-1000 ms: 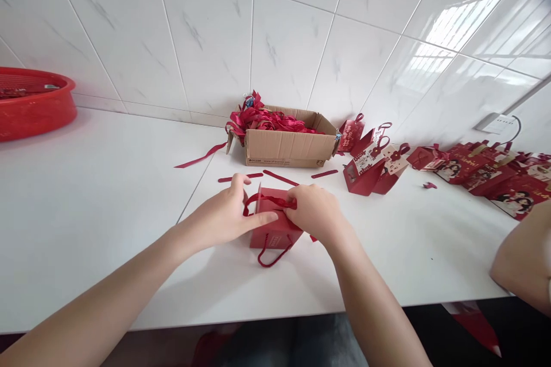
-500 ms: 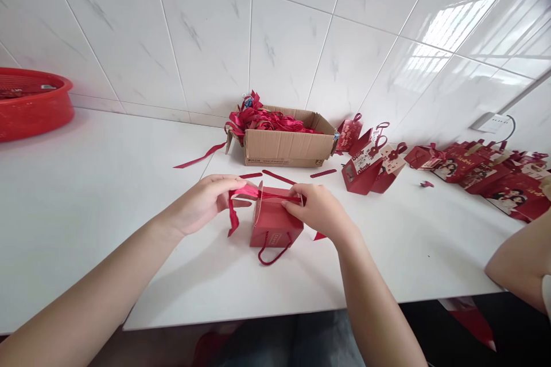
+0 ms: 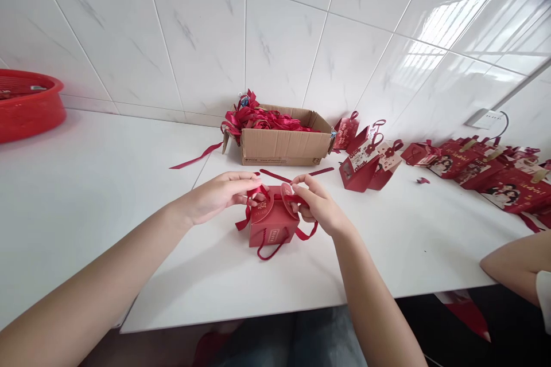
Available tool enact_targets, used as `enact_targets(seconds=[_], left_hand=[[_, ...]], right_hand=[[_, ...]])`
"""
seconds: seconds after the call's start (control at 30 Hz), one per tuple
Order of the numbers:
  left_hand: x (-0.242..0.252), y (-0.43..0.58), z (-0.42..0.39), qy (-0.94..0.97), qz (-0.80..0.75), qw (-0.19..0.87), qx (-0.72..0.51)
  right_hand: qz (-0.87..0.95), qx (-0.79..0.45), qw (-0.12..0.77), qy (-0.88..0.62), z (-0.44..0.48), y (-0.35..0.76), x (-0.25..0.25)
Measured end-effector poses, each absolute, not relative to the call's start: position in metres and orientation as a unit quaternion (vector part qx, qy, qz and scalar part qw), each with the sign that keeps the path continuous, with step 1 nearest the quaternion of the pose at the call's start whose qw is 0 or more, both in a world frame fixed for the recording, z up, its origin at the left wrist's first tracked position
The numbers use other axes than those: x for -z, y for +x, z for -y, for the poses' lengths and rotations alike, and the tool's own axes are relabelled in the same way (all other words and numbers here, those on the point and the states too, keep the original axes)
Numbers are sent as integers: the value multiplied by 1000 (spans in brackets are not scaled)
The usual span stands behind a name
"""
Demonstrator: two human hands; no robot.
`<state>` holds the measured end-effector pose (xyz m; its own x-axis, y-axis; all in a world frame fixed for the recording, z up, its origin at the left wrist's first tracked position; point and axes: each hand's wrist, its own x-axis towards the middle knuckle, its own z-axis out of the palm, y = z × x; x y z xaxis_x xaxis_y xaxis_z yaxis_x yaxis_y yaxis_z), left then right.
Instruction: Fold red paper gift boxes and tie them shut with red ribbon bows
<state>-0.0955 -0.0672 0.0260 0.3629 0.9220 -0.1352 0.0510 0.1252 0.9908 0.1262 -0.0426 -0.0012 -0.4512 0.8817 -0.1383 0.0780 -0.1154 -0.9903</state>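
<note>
A small red gift box [image 3: 273,229] stands on the white table [image 3: 107,183] in front of me, its rounded top flaps upright and a cord handle hanging at its front. A red ribbon [image 3: 244,218] runs across the top of the box and hangs down on both sides. My left hand [image 3: 224,194] pinches the ribbon at the box's left flap. On the right side of the box top, my right hand [image 3: 316,202] pinches the other end of the ribbon.
A cardboard box [image 3: 282,140] full of red ribbons sits behind, with loose ribbon strips [image 3: 275,175] before it. Finished red gift boxes [image 3: 365,163] and flat ones [image 3: 495,175] lie at the right. A red basin [image 3: 26,106] is far left. Another person's arm [image 3: 516,266] rests at the right edge.
Both hands drew the ribbon ends apart across the box top, then came back together over it. The box flaps now stand up with the ribbon looped around them.
</note>
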Motion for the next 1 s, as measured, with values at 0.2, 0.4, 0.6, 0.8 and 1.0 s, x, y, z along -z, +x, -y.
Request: enact_targets(seconds=[0.2, 0.4, 0.6, 0.8, 1.0], left_hand=[[-24, -100, 65, 513, -452, 632, -366], [-33, -91, 65, 594, -452, 586, -317], [-35, -76, 61, 649, -392, 584, -291], [-30, -75, 55, 632, -404, 591, -298], [-37, -71, 52, 660, -414, 576, -248]], right_hand=[[531, -700, 306, -366, 38, 134, 6], [533, -712, 290, -355, 38, 137, -1], [558, -700, 270, -355, 40, 137, -3], [558, -701, 265, -357, 40, 136, -1], [564, -693, 252, -371, 38, 134, -5]])
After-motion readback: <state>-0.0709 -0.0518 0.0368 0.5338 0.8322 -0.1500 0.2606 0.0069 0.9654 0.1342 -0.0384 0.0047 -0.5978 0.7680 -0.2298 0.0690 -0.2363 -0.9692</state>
